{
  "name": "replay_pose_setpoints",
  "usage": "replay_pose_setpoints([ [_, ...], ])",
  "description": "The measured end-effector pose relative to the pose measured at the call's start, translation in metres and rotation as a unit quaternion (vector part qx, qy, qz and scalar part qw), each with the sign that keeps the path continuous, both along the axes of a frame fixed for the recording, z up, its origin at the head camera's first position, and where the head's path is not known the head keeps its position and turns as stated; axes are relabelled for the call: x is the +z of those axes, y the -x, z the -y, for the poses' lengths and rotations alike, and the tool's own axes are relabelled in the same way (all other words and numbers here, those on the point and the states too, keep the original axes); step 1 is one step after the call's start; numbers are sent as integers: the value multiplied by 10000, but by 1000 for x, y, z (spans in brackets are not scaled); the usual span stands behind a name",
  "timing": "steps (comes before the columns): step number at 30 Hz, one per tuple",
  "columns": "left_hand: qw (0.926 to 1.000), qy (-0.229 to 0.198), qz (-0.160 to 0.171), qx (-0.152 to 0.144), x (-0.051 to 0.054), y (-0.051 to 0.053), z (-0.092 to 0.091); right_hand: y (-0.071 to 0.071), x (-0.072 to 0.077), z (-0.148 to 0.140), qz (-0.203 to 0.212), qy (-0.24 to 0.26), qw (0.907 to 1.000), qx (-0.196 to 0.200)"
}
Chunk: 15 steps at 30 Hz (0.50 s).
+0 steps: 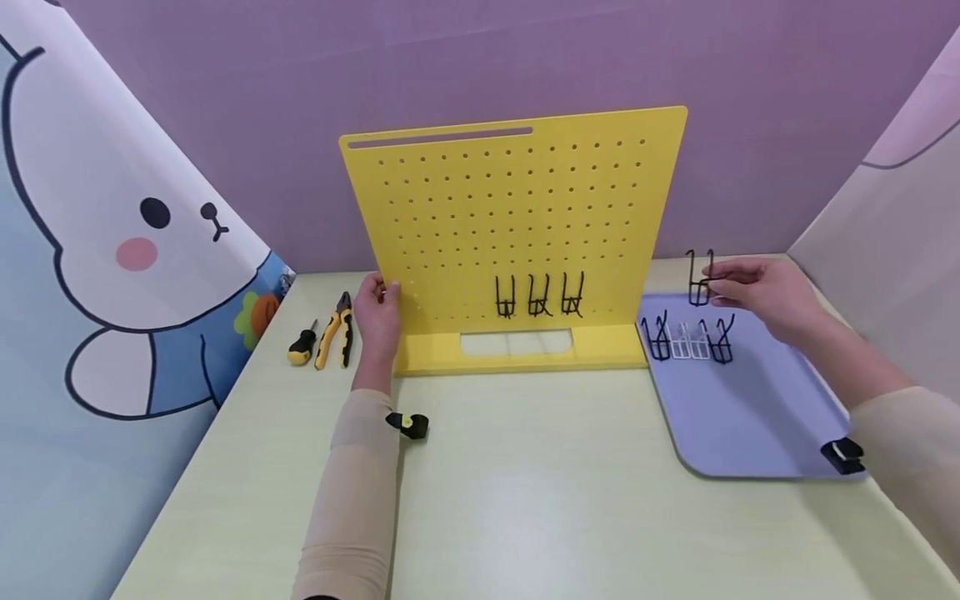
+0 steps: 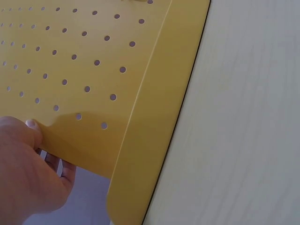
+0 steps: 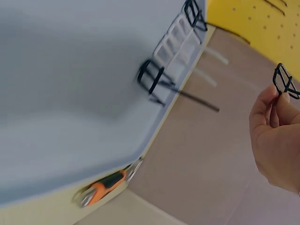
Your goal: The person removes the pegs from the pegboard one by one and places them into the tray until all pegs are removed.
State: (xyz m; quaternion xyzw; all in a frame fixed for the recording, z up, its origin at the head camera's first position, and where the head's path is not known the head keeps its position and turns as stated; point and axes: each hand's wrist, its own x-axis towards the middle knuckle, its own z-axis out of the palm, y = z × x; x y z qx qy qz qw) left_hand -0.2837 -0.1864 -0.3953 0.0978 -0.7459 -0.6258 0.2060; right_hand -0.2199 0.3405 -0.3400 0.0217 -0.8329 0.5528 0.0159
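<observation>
A yellow pegboard point(image 1: 517, 200) stands upright on its base, with three black wire hooks point(image 1: 538, 296) hanging low on it. My left hand point(image 1: 378, 315) grips the board's left edge; in the left wrist view the thumb point(image 2: 33, 125) lies on the front face and the fingers reach behind. Above the back of a lilac tray point(image 1: 757, 417), my right hand point(image 1: 765, 292) pinches a black wire hook point(image 1: 699, 287) between thumb and fingers. In the right wrist view this hook point(image 3: 283, 80) is clear of the tray. White hooks point(image 1: 690, 342) lie between black ones point(image 1: 722, 342) at the tray's back edge.
Left of the board lie a small screwdriver point(image 1: 302, 346) and yellow-black pliers point(image 1: 335, 329). An orange-and-black handled tool point(image 3: 105, 187) lies beside the tray in the right wrist view. A purple backdrop point(image 1: 465, 67) rises behind the table point(image 1: 510, 483).
</observation>
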Motion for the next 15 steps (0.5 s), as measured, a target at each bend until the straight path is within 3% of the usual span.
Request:
replay_pose_setpoints([
  [7, 10000, 2, 10, -57, 8, 6, -5, -4, -1, -37, 151, 484, 9987, -91],
  [10, 10000, -40, -19, -55, 9, 5, -4, -7, -8, -47, 213, 307, 9992, -137],
  [15, 10000, -32, -23, -72, 1, -1, 1, -14, -24, -60, 230, 99, 9996, 103],
])
